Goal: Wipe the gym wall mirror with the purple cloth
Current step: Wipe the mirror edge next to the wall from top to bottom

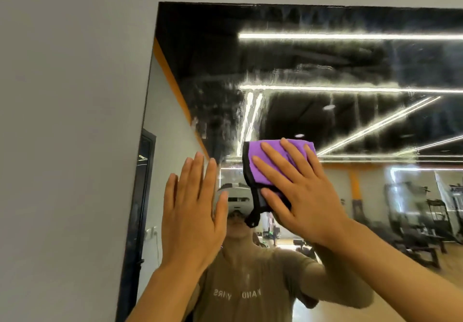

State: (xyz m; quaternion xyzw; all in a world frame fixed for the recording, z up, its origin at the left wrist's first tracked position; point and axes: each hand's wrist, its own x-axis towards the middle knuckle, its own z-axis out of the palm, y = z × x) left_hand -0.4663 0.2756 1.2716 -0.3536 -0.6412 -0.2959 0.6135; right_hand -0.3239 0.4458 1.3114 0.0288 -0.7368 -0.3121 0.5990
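Note:
The wall mirror (325, 66) fills the right and middle of the head view, its top left corner high up. Wet streaks and smears cover its upper part. My right hand (298, 196) lies flat with spread fingers on the folded purple cloth (260, 161), which has a black trim, and presses it against the glass. A black edge of the cloth hangs down below my thumb. My left hand (193, 219) is open, fingers together and pointing up, flat at the glass just left of the cloth.
A plain grey wall (70, 121) lies left of and above the mirror's dark edge (135, 221). The glass reflects a person with a headset, ceiling light strips and gym machines at the right.

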